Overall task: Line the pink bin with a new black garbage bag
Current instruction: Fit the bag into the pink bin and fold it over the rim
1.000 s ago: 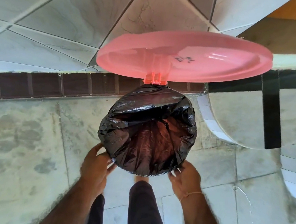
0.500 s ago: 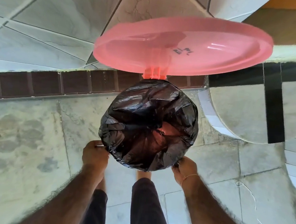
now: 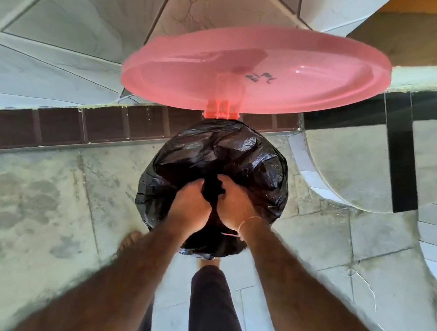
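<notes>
The pink bin stands on the floor below me, its round lid (image 3: 255,72) tipped up and open on its hinge (image 3: 217,111). The black garbage bag (image 3: 239,154) is draped over the bin's rim and hides the whole body. My left hand (image 3: 190,206) and my right hand (image 3: 234,205) are side by side down in the middle of the bag's mouth. Their fingers curl into a dark fold of the bag between them. The fingertips are hidden in the plastic.
The bin sits on a stained tiled floor (image 3: 40,217) close to a wall with a dark brown tile band (image 3: 59,128). A curved white and black tiled structure (image 3: 354,169) rises at the right. My legs and feet (image 3: 208,301) are just behind the bin.
Both hands left the outer front edge of the bag and moved up and inward into its mouth, coming together. The bag's reddish open interior is now covered by hands and dark plastic.
</notes>
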Demonstrator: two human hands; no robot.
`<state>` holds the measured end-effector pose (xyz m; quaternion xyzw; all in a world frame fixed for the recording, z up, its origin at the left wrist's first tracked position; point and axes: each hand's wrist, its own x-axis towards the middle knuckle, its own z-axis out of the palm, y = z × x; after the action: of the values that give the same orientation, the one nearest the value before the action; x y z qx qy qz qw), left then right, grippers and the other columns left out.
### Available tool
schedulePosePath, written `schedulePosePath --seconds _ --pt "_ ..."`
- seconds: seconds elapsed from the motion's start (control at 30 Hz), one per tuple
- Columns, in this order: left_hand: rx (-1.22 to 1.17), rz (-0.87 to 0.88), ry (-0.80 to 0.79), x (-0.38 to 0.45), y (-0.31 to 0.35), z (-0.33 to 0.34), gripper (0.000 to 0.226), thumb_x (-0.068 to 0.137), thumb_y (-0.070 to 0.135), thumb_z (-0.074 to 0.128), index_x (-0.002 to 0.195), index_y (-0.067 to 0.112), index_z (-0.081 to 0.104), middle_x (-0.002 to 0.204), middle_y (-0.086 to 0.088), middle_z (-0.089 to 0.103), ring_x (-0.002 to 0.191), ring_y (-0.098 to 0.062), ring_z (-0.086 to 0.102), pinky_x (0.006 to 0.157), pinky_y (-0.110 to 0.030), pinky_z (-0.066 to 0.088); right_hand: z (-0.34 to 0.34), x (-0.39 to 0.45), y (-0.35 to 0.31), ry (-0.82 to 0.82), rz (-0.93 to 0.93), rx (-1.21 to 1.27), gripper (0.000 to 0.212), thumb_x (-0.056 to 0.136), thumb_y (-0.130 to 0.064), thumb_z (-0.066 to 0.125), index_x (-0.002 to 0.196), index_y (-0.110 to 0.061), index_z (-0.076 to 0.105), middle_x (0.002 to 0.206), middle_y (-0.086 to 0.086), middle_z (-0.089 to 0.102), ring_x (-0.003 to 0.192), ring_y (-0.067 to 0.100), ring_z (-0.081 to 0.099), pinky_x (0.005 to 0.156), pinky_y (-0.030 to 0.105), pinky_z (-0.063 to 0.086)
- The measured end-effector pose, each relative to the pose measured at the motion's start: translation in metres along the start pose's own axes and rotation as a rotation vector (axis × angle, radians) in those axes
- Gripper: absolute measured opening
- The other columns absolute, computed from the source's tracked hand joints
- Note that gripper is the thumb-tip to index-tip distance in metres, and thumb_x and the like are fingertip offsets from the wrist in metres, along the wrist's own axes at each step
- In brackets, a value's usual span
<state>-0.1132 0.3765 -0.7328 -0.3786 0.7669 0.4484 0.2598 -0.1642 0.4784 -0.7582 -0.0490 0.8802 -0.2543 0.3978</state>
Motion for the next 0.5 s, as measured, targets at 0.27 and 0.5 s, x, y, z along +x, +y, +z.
schedulePosePath --seconds 0.27,0.5 --pt "-0.254 -0.354 0.104 0.040 -0.017 -0.007 0.034 0.091 -0.004 0.039 0.118 -0.002 0.060 0.115 -0.021 0.063 0.108 -0.035 0.059 0.076 -0.030 0.041 0.005 0.060 0.053 0.081 0.437 0.562 0.058 0.079 0.011 0.043 0.125 -0.022 0.058 0.109 0.020 0.068 0.083 0.028 0.063 0.078 0.038 0.059" --pt "0.245 -0.020 -0.172 0.022 -0.020 0.003 0.032 0.077 0.008 0.048 0.101 0.012 0.068 0.100 -0.017 0.070 0.096 -0.035 0.067 0.084 -0.035 0.055 0.010 0.019 0.035 -0.276 -0.043 -0.355 0.042 0.088 -0.020 0.046 0.130 -0.024 0.052 0.138 0.010 0.049 0.133 0.032 0.040 0.114 0.046 0.029"
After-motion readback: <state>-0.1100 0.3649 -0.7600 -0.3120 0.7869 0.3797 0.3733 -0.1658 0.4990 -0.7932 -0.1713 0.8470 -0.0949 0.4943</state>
